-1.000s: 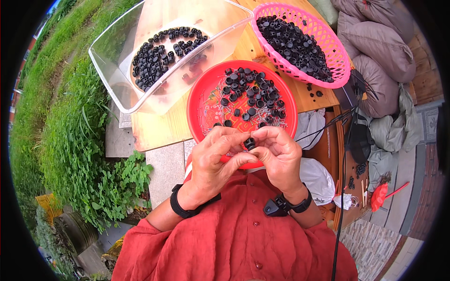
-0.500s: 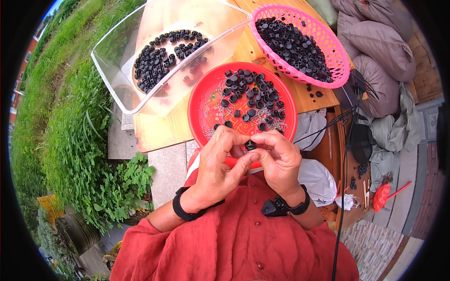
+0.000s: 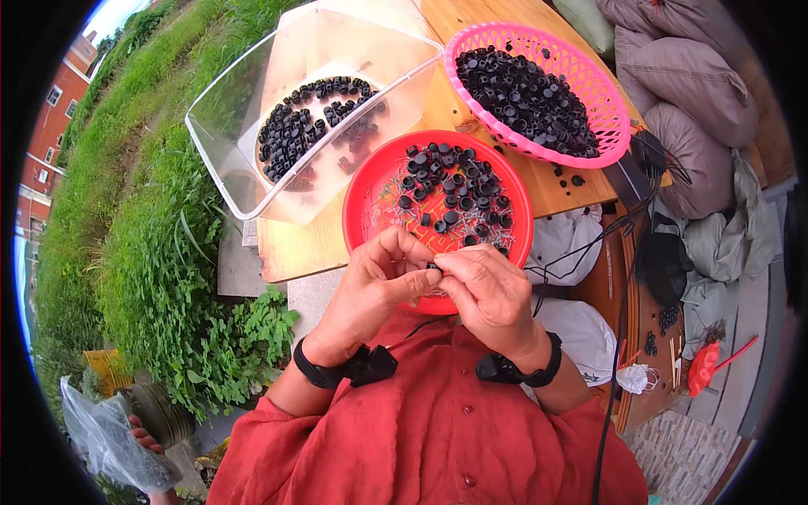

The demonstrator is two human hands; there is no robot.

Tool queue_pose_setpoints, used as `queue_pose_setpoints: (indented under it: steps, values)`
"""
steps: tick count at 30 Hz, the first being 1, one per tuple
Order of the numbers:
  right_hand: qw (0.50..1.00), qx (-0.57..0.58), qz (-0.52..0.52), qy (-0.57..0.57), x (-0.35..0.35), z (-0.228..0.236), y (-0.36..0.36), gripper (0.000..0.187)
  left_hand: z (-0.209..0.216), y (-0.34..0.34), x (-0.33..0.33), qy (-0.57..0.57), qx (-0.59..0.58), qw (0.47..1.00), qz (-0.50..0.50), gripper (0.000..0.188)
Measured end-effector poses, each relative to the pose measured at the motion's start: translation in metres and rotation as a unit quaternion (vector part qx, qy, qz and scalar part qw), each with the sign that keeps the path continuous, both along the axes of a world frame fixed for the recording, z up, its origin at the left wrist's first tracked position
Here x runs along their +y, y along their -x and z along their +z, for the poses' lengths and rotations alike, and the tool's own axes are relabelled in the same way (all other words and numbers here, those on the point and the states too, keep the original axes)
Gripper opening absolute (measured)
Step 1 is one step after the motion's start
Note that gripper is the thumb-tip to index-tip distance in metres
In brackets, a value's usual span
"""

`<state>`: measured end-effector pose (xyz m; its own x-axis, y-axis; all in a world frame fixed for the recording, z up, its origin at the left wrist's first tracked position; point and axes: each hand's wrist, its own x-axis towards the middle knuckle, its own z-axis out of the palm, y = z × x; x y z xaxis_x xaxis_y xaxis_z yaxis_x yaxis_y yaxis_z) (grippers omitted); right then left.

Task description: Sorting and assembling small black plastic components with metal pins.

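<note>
My left hand [image 3: 383, 273] and my right hand [image 3: 488, 290] meet over the near edge of a round red tray [image 3: 358, 202]. Between their fingertips they pinch a small black plastic cap [image 3: 433, 266], mostly hidden by the fingers. My right thumb and forefinger press on its right side; left fingers are curled around its left. On the tray behind them lie loose black caps [image 3: 450, 202] and a scatter of thin silver screws or pins [image 3: 495, 175].
A pink basket [image 3: 619, 126] heaped with black parts stands back right on the wooden table [image 3: 303, 248]. A clear plastic bin [image 3: 227, 181], back left, has black caps inside. Cables [image 3: 623, 328] hang at right. Another person's hand [image 3: 145, 434] holds a clear bag [image 3: 109, 429] lower left.
The view has shifted slightly. My hands have turned around the cap, now covering more of it, and my left wrist has rolled. Another person's hand with a clear bag has appeared lower left.
</note>
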<state>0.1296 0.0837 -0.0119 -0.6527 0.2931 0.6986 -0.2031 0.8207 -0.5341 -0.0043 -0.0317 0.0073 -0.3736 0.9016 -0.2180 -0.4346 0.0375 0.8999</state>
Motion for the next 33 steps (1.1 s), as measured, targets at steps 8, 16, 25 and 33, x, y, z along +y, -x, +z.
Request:
queue_pose_setpoints:
  steps: [8,16,25,33]
  values:
    - [0.998,0.048,-0.015,0.046,0.005,0.016,0.008,0.042,0.039,0.024,-0.002,-0.092,0.459,0.835,0.289,0.015]
    - [0.990,-0.057,-0.097,0.089,0.041,-0.007,-0.020,0.025,0.043,0.099,0.007,0.090,0.736,0.544,0.393,0.015]
    - [0.980,-0.175,-0.046,-0.084,0.052,-0.014,0.027,0.038,-0.007,0.023,0.014,0.103,0.734,0.636,0.213,0.033]
    - [0.957,-0.212,0.039,-0.193,0.066,-0.035,0.053,0.024,-0.046,0.024,-0.024,0.195,0.460,0.843,0.198,0.040]
